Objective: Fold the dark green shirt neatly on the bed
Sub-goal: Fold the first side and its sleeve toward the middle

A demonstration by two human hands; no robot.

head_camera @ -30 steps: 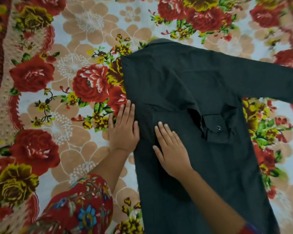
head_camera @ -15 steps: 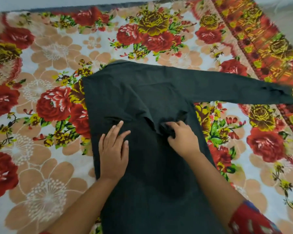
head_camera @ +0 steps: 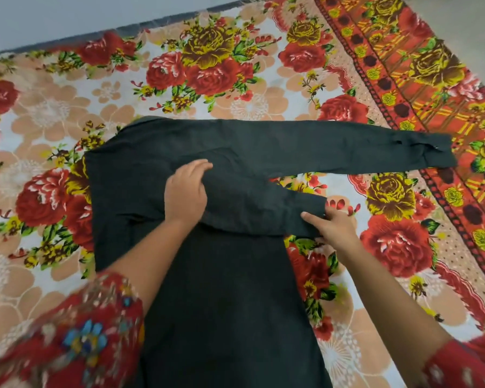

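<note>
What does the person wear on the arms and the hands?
The left sleeve is red with blue flowers, blurred here; the right sleeve is red with pale marks. The left hand and right hand show no ring, watch or glove.

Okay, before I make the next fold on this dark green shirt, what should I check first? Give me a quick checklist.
1. Dark green shirt body flat on the bedspread: ok.
2. Left hand rests on the folded sleeve, holding it down: ok.
3. Right hand grip on the cuff, thumb on top: ok.
4. Folded sleeve inside the body outline: not ok, the cuff overhangs the right edge.
5. Other sleeve folded in: not ok, it lies stretched out to the right.
6. Collar flat: cannot tell, mostly hidden.
</note>
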